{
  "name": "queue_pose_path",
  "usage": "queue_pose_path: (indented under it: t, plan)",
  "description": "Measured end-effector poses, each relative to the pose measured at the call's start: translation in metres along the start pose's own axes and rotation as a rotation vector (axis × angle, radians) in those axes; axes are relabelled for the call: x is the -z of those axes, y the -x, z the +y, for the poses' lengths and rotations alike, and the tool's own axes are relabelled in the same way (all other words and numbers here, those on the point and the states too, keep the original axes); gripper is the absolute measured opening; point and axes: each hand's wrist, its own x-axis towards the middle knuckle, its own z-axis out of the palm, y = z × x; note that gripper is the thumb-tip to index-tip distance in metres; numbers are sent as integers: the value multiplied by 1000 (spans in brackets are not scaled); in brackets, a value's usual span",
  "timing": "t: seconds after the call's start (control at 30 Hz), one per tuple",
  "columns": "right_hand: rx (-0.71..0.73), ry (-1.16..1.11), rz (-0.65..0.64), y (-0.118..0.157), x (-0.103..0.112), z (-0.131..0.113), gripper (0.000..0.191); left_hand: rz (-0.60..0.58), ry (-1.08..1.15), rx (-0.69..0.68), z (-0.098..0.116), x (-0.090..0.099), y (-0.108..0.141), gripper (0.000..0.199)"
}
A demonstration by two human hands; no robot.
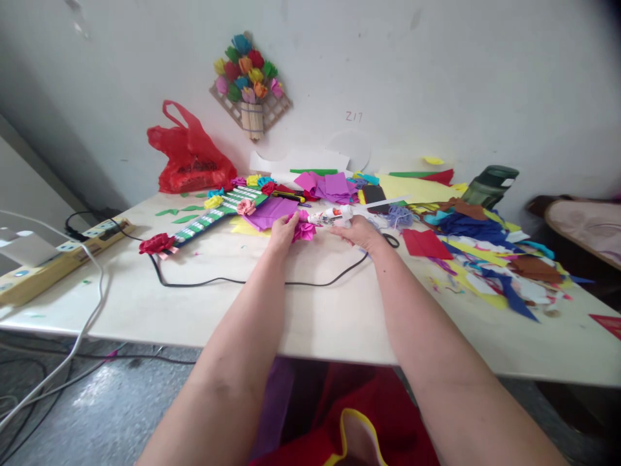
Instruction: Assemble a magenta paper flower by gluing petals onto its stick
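Observation:
My left hand point(283, 234) is closed on a magenta crepe-paper flower point(305, 231) above the middle of the table. My right hand point(359, 233) grips a white patterned hot glue gun point(332, 215), its nozzle pointing left at the flower. Whether nozzle and paper touch, I cannot tell. A pale glue stick point(385, 202) juts out of the gun's back end. Just behind the flower lies purple paper point(272, 212). Left of it a green-and-white woven panel point(208, 217) carries paper roses, among them a pink one point(246, 206) and a red one point(158, 243).
A black cord point(223, 280) loops over the table point(145, 310). At the left edge sits a power strip point(101, 234). A red plastic bag point(194, 155) stands at the back left, a green bottle point(490, 184) at the back right. Coloured paper scraps point(495, 259) cover the right side.

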Motion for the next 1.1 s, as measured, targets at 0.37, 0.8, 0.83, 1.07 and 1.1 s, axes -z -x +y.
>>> queue_pose_path:
  t: [0.37, 0.8, 0.83, 1.07, 1.1]
  plan:
    - [67, 41, 4, -6, -3, 10, 24, 19, -9, 22, 4, -3, 4, 31]
    - [88, -11, 17, -11, -3, 22, 28, 26, 56, 35, 7, -3, 7, 28]
    - [76, -44, 13, -11, -3, 21, 29, 32, 56, 34, 8, -3, 7, 28]
    - [126, -342, -15, -10, -1, 25, 40, 44, 49, 32, 7, -4, 5, 29]
    - [136, -375, -19, -10, 0, 26, 41, 44, 52, 32, 8, -4, 5, 29]
